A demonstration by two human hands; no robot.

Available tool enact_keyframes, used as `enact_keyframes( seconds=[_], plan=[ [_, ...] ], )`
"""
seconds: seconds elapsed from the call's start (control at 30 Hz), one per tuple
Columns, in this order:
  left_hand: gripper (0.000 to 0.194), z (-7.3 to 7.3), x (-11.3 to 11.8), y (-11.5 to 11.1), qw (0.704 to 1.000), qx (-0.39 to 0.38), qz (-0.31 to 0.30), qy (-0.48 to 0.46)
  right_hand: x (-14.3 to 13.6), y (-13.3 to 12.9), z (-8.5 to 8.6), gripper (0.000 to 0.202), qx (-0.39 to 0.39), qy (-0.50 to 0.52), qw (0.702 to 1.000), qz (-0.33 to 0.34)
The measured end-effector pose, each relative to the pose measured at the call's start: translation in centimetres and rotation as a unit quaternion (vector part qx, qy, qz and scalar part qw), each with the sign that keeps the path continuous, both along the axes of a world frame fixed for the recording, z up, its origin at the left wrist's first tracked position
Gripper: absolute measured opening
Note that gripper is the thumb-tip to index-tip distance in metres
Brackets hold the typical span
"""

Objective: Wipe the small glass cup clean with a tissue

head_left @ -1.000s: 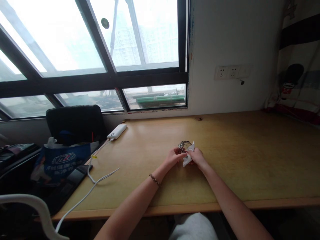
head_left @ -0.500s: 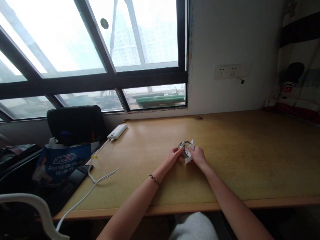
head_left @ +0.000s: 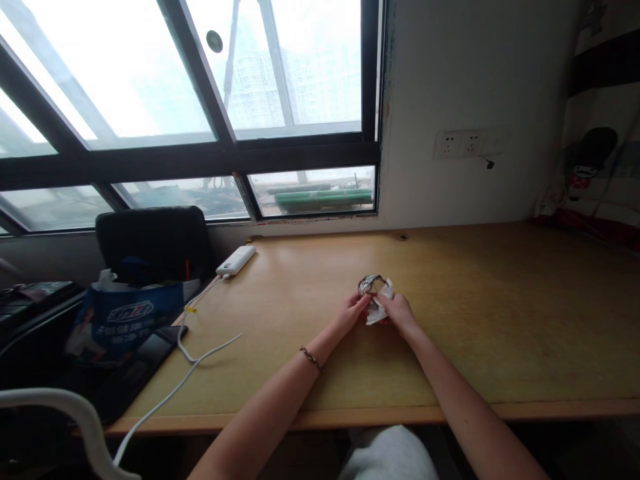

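Note:
Both hands are close together above the wooden table. My left hand is closed on the left side of a dark, shiny ring-shaped thing; its exact kind is too small to make out. In my right hand is a white crumpled tissue, pinched against the ring's right and lower side. The thumbs face each other across the ring. Some fingers are hidden beneath the tissue and ring.
A white power bank lies at the table's left edge, with a white cable running from it. A black chair holding a blue bag stands left. Behind the table are a window and a wall with sockets.
The ring has turned a little between my hands, and its upper edge shows more openly. The tissue has shifted and its raised corner now sits lower. The head view has moved slightly.

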State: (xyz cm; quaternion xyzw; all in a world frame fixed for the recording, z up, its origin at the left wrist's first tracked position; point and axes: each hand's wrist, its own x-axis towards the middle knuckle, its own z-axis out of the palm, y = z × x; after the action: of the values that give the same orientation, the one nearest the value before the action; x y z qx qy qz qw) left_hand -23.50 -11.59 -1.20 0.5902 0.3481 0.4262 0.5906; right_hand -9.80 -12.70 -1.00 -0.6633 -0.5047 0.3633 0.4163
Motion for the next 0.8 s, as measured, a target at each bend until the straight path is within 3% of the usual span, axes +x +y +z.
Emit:
enact_keyframes(
  seconds=[0.13, 0.23, 0.33, 0.43, 0.6, 0.7, 0.8],
  plan=[
    [0.068, 0.4, -0.2, -0.1, 0.998, -0.062, 0.002, -0.011, 0.4, -0.1, 1.0, 0.025, 0.071, -0.159, 0.985, -0.017],
    [0.072, 0.4, -0.1, -0.1, 0.997, -0.074, 0.025, 0.003, 0.2, -0.3, 1.1, 0.027, 0.087, -0.198, 0.976, -0.005],
    [0.069, 0.4, 0.0, -0.2, 0.998, -0.060, 0.003, -0.007, 0.1, -0.4, 0.8, 0.029, 0.098, -0.211, 0.973, -0.014],
    [0.059, 0.6, 0.1, -0.4, 0.999, -0.030, -0.027, 0.005, 0.1, -0.3, 0.5, 0.032, 0.066, -0.152, 0.986, -0.017],
    [0.058, 0.9, 0.1, -0.6, 0.999, 0.013, -0.038, -0.025, -0.4, -0.3, -0.2, 0.031, -0.069, 0.060, 0.995, 0.027],
    [0.057, 0.8, 0.2, -0.5, 0.997, 0.026, -0.049, -0.047, -0.8, -0.5, -0.5, 0.024, -0.079, 0.176, 0.979, 0.063],
    [0.049, 0.5, 0.2, -0.4, 0.999, 0.028, -0.004, -0.031, -1.1, -0.7, -0.3, 0.024, -0.068, 0.204, 0.971, 0.104]
  ],
)
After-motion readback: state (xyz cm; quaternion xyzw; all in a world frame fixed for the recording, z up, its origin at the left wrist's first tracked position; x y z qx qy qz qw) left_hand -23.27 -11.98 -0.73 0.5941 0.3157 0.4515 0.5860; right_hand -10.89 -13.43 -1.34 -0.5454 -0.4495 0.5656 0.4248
